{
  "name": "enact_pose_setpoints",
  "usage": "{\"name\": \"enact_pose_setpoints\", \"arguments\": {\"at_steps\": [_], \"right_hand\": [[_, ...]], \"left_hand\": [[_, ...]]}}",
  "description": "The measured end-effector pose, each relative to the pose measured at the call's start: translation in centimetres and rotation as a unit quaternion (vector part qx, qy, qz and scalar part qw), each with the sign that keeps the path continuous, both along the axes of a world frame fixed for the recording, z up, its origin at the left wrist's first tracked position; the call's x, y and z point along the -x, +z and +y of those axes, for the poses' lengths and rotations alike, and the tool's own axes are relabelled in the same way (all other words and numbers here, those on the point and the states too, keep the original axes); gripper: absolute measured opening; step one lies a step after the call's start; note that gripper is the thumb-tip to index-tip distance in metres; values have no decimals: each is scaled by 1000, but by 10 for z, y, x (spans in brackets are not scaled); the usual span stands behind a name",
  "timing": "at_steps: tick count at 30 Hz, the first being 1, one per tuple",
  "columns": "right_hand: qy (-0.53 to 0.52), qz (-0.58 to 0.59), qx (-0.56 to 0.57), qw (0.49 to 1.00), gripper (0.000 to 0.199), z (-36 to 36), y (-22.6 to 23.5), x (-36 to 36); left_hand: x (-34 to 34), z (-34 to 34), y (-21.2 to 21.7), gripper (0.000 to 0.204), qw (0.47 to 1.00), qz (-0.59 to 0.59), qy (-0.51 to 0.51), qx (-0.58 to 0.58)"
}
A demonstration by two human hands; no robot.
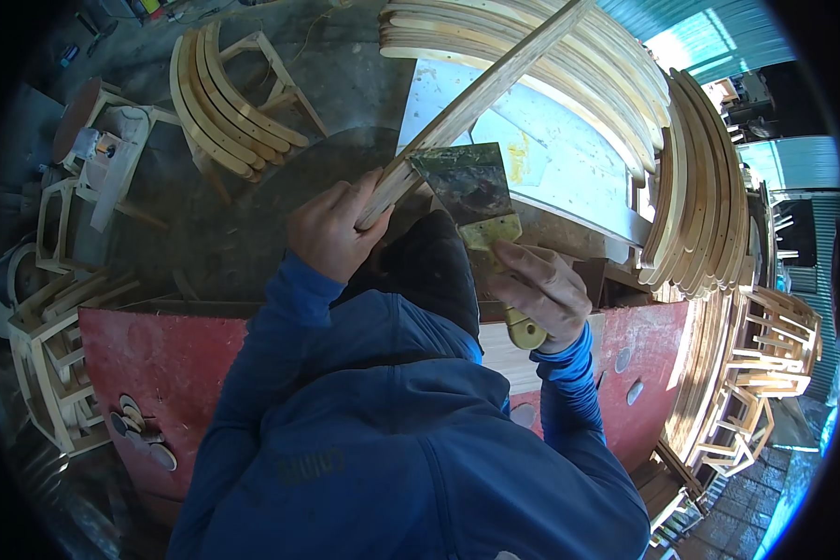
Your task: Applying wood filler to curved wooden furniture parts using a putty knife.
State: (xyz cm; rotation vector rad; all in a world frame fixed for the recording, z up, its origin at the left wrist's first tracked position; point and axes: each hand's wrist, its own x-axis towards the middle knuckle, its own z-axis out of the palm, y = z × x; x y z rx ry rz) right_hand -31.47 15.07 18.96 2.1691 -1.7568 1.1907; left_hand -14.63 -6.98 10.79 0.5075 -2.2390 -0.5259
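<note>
My left hand is closed around the near end of a long pale wooden slat, which slants up and away to the right. In my right hand is a wide putty knife, gripped by its yellowish handle. Its broad, dark, smeared blade points up toward the slat. One blade corner meets or overlaps the slat's edge just beyond my left fingers; actual contact is unclear. My right fingers partly hide the handle.
Curved wooden pieces are stacked on a pale tabletop ahead, with another curved stack at the right. More curved slats rest on a wooden frame at far left. A red board with oval holes lies close behind my arms. Wooden frames stand at right.
</note>
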Motion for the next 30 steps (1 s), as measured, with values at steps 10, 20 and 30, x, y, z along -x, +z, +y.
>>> {"name": "enact_pose_setpoints", "arguments": {"at_steps": [10, 20, 30], "right_hand": [[-36, 42, -104, 993, 39, 12, 8, -6], [-41, 13, -16, 999, 39, 7, 10, -9], [-118, -62, -54, 990, 22, 18, 20, -20]], "left_hand": [[-1, 0, -2, 48, 1000, -6, -5, 21], [-3, 0, 0, 44, 1000, -11, 0, -3], [-4, 0, -6, 45, 1000, -10, -3, -8]]}}
